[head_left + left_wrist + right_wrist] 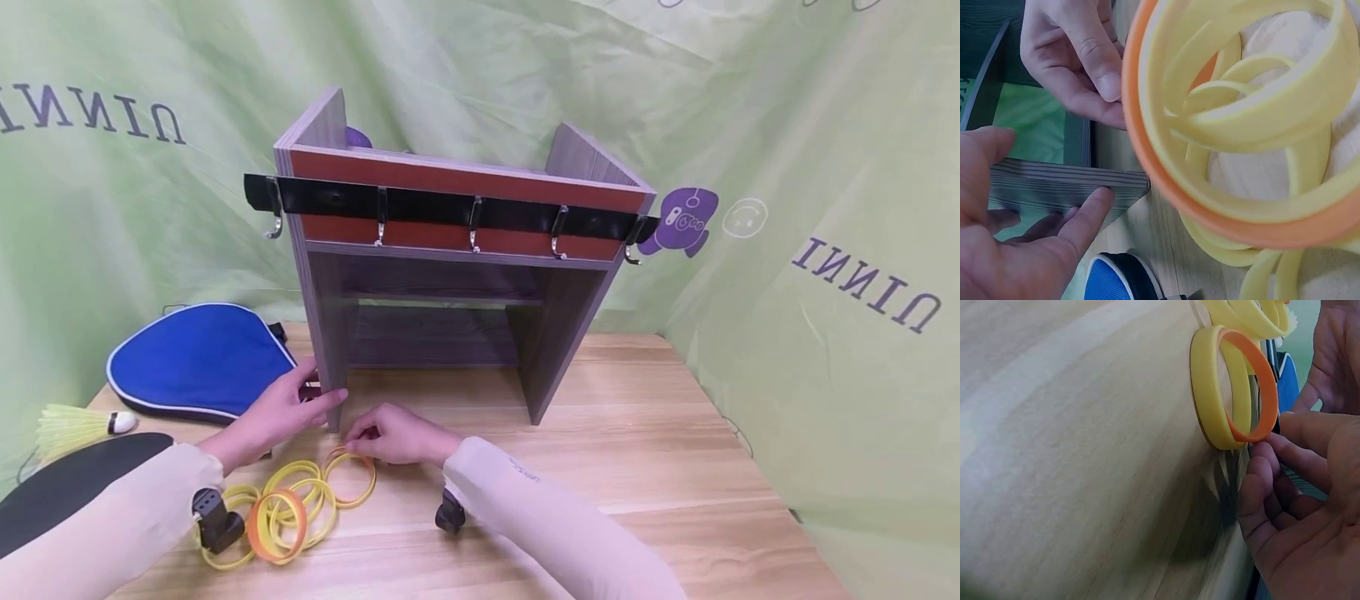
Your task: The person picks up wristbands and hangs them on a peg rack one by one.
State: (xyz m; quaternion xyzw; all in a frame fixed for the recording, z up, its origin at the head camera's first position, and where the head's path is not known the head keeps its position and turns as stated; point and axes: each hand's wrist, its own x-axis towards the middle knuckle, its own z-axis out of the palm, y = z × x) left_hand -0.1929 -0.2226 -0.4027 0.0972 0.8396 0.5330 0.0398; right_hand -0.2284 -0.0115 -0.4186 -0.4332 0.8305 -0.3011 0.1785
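Note:
My left hand (281, 412) grips the lower end of a grey wood-grain shelf's side panel (1066, 181), thumb and fingers on either side of it. Close to its right, my right hand (397, 433) has curled fingers and pinches the edge of a yellow-and-orange ring (1210, 394). In the head view this ring lies at the right end of a loose pile of yellow rings (311, 467). An orange-and-yellow ring (1138, 119) looms large in the left wrist view, hiding part of the right fingertips. The shelf (558, 333) stands upright on the table.
A black rail (435, 204) with several metal hooks crosses the shelf's red front board. To the left lie a blue case (198, 358), a yellow shuttlecock (75, 429) and a dark rounded flat object (90, 475) partly under the left sleeve. Green cloth (825, 167) hangs behind.

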